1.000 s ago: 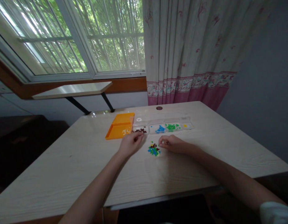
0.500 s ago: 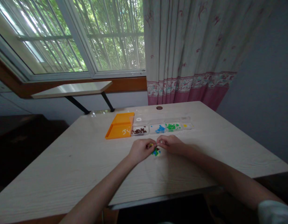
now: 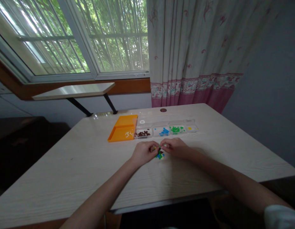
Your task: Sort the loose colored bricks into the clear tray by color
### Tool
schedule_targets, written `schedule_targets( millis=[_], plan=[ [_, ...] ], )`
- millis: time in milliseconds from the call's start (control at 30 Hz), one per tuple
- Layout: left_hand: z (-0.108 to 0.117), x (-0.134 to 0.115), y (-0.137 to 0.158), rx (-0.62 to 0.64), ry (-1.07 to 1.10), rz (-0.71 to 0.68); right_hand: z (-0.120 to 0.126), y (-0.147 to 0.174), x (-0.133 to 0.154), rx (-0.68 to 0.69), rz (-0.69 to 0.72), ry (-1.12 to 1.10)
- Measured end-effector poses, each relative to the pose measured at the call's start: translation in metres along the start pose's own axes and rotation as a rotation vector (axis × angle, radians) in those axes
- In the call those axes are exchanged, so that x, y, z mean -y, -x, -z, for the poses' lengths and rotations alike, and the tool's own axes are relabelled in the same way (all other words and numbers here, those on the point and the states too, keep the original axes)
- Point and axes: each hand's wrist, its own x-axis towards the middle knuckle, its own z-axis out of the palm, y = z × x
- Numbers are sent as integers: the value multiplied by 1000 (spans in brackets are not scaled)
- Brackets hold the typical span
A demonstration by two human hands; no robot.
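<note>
My left hand (image 3: 144,152) and my right hand (image 3: 175,148) meet over the middle of the table, thumbs and forefingers pinched together and nearly touching. Between the fingertips shows a tiny green speck, too small to name. Just below them lies a small cluster of coloured pieces (image 3: 160,156), green, blue, brown and yellow, partly covered by my left fingers. Whether those pieces are joined or loose cannot be made out.
Behind my hands stands a clear compartment tray (image 3: 152,135) with brown pieces (image 3: 143,133), blue pieces (image 3: 164,131), green pieces (image 3: 177,129) and yellow pieces (image 3: 190,128). An orange open case (image 3: 118,133) holding white bits adjoins it. A raised shelf (image 3: 75,90) stands at the back left.
Both hands stay in nearly the same place, with only a slight shift of the fingers. A green speck now shows between the fingertips.
</note>
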Motion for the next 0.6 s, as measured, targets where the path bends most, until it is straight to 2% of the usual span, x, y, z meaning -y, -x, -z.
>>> schedule_targets(
  millis=[600],
  plan=[
    [-1, 2, 0, 10, 44, -32, -2, 2, 0, -85, 75, 89]
  ],
)
